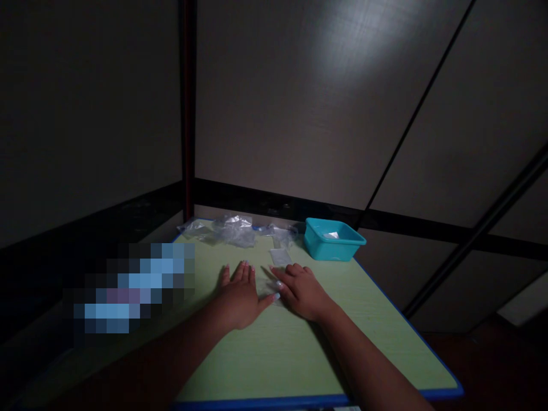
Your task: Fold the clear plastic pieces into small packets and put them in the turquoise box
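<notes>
My left hand [238,297] lies flat on the table with its fingers spread, its thumb reaching right to the edge of a small clear plastic bag [266,287]. Over the right side of that bag rests my right hand [305,290]. Its index finger and thumb point left and stand apart, while the other fingers are bent. The bag lies flat and is partly covered by both hands. Just beyond the right fingertips is a small whitish flat packet [280,257].
Crumpled clear plastic bags [233,231] are heaped along the back of the green table [257,365], which has a blue edge. A turquoise basket [331,248] with something whitish inside stands at the back right. A blurred-out patch [145,282] lies at the left. Panelled walls [278,114] rise behind.
</notes>
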The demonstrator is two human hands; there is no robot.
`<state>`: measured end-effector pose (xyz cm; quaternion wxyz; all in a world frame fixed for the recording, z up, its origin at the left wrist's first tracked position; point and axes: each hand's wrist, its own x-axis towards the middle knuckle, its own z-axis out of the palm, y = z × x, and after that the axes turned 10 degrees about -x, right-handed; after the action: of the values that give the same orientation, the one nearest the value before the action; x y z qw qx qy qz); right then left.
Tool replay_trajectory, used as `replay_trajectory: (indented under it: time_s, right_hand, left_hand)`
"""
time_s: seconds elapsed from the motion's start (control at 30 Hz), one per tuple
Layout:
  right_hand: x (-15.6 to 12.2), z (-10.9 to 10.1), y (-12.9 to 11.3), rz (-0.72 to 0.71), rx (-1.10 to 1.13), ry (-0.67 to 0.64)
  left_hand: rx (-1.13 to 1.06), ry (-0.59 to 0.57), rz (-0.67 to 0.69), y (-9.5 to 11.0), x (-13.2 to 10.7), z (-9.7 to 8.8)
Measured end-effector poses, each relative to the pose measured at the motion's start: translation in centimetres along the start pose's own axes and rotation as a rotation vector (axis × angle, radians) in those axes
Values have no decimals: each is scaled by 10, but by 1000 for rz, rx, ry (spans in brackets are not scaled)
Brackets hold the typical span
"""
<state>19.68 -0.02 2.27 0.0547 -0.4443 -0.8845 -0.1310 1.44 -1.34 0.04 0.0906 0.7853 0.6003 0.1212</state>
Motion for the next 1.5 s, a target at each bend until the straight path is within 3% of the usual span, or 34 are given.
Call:
replay_trajectory:
  time_s: [0.17,0.33,0.43,0.6,0.83,1.0,1.5]
  right_hand:
    - [-1,4,10,128,71,32]
    - [-1,21,11,86,196,-164]
    - [-1,25,8,38,233,-210]
    - [-1,23,6,12,224,-219]
    - [-1,17,5,88,255,-214]
    - [0,15,6,144,262,-140]
    - [1,15,7,118,386,-75]
  left_hand:
    - [-23,149,105,-5,7,-4]
    - [-71,174,265,-8,13,1]
    - [-95,160,306,-8,15,5]
    - [-168,170,230,-14,21,4]
    - [-510,396,186,-23,39,-3]
    - [-685,473,161,-26,42,-1]
    - [-715,510,147,-25,39,-9]
